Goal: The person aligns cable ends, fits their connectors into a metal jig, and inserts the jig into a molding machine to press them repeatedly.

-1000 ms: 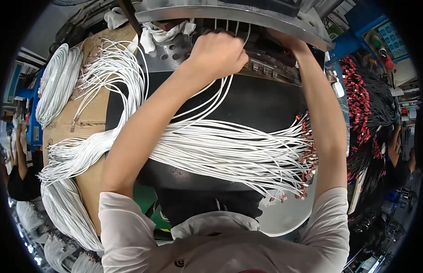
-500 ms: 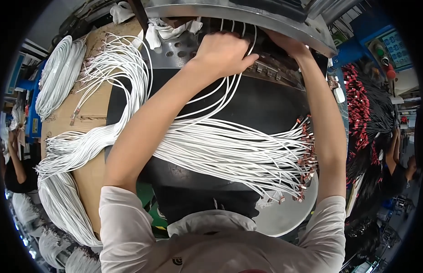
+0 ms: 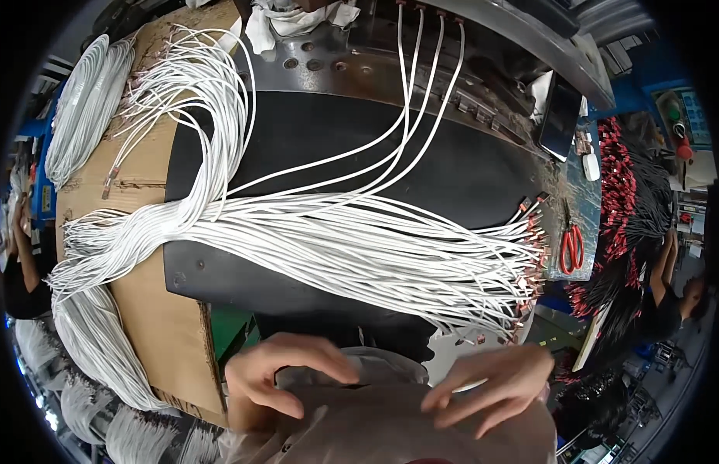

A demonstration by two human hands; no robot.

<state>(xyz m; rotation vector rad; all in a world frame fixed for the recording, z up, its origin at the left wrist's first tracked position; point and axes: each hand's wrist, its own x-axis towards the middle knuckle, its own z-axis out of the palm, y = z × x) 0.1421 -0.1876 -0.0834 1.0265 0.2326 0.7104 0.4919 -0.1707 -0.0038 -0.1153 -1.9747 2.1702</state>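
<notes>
Both hands are drawn back close to my body, below the near edge of the black mat (image 3: pixel 298 139). My left hand (image 3: pixel 286 375) is open, thumb and fingers apart, with nothing between them. My right hand (image 3: pixel 495 387) is open too, its fingers spread and empty. Beyond them a thick bundle of white cables (image 3: pixel 336 243) lies across the mat, its connector ends fanned out at the right. Three loose white cables (image 3: pixel 406 93) run from the bundle up to the metal machine (image 3: pixel 499 23) at the far side, where their ends sit in its dark opening.
Red-handled pliers (image 3: pixel 572 249) and a dark phone (image 3: pixel 559 116) lie at the right. Coiled white cable (image 3: pixel 89 112) rests on cardboard (image 3: pixel 170 344) at the left. Black cables with red ends (image 3: pixel 618 185) hang at the right. Other people work at both sides.
Both hands have left the machine and come back to my body. The three cables stay in the machine, now unheld. The pliers and phone have come into sight.
</notes>
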